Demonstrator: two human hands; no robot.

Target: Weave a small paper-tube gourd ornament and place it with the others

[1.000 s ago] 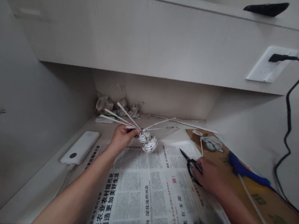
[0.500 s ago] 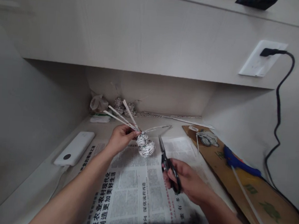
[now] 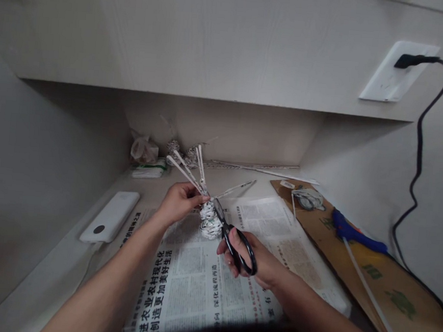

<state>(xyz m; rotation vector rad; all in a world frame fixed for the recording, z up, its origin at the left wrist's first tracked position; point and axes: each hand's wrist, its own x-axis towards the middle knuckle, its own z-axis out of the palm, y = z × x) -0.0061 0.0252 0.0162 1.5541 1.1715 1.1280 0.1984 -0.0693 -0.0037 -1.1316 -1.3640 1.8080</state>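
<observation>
My left hand [image 3: 179, 202] grips a small woven piece of rolled newspaper [image 3: 208, 222], shaped like two stacked bulbs, by its neck. Several loose paper sticks [image 3: 190, 169] fan up and back from that neck. My right hand [image 3: 252, 260] holds black scissors [image 3: 231, 237], fingers through the handles. The blade tips sit at the neck of the woven piece, right beside my left fingers. Both hands hover over a spread newspaper [image 3: 212, 283] on the desk.
A white power bank [image 3: 109, 222] lies at the left. A cardboard sheet [image 3: 381, 276] at the right carries a blue glue gun [image 3: 354, 235] and a white glue stick. More woven pieces and paper sticks lie in the back corner. A black cable hangs from a wall socket [image 3: 395, 72].
My right hand picked the scissors up from the newspaper at the right and brought them left to the neck of the woven piece. My left hand turned the sticks more upright.
</observation>
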